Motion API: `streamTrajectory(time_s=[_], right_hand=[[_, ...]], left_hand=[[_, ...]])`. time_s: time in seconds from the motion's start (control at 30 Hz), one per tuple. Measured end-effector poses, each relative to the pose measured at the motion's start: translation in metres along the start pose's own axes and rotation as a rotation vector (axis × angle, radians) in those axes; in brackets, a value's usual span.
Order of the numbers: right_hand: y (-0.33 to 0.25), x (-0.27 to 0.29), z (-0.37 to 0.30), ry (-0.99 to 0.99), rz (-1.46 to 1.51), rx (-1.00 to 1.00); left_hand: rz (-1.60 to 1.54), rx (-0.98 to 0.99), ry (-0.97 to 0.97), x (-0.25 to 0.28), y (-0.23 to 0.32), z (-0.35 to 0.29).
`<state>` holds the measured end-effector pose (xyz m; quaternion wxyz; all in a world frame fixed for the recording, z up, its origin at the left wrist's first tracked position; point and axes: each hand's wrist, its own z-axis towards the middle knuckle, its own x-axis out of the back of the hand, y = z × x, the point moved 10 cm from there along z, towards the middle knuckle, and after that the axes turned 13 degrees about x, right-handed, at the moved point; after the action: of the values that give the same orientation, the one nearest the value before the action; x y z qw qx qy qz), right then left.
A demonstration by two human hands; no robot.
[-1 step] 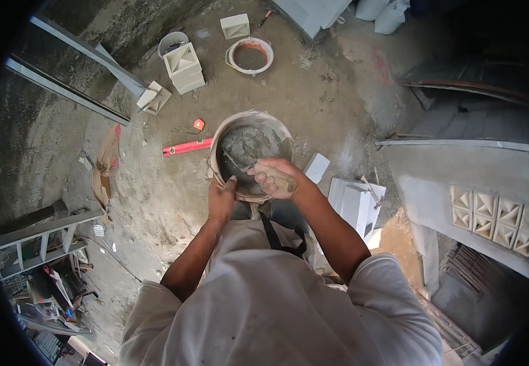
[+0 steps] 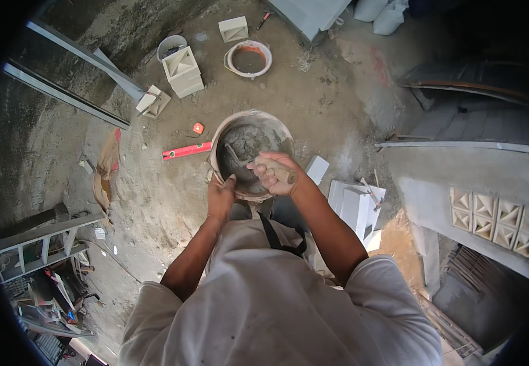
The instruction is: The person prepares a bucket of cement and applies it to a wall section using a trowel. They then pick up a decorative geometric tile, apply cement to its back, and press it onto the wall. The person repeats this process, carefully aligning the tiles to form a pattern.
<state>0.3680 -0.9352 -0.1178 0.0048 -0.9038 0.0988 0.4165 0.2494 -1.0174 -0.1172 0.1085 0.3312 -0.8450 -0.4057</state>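
A round bucket point(image 2: 286, 135) with a mortar-smeared rim stands in front of me, holding wet grey mortar point(image 2: 253, 138). My left hand point(image 2: 220, 196) is closed on its near left rim, thumb over the edge. Over the near right part of the bucket, my right hand point(image 2: 284, 160) wraps round the wooden handle of a trowel point(image 2: 285, 175). The trowel's metal shank points down and left into the mortar, where most of the blade is hidden.
Left of the bucket lie a red spirit level point(image 2: 185, 151) and an orange tape measure point(image 2: 198, 128). Farther off are stacked cream blocks point(image 2: 183, 72) and a second bucket point(image 2: 269, 61). White blocks point(image 2: 350, 204) lie right; a ladder point(image 2: 45, 235) is at left.
My right hand has tilted the trowel slightly, and more of its metal shank shows above the mortar. My left hand stays on the rim.
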Motion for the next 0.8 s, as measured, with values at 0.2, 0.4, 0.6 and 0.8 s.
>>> streamTrajectory(time_s=[0.2, 0.4, 0.6, 0.8], right_hand=[[-0.164, -0.016, -0.019, -0.001, -0.184, 0.161], [-0.363, -0.089, -0.041, -0.171, -2.823, 0.132], [-0.426, -0.21, -0.009, -0.754, -3.541, 0.667], [-0.507, -0.257, 0.06, -1.13, -3.547, 0.767]], left_hand=[[0.037, 0.017, 0.045, -0.081, 0.07, 0.106], [-0.07, 0.014, 0.044, -0.201, 0.113, 0.209], [-0.129, 0.078, 0.096, -0.277, 0.169, 0.26], [0.025, 0.083, 0.122, -0.304, 0.228, 0.322]])
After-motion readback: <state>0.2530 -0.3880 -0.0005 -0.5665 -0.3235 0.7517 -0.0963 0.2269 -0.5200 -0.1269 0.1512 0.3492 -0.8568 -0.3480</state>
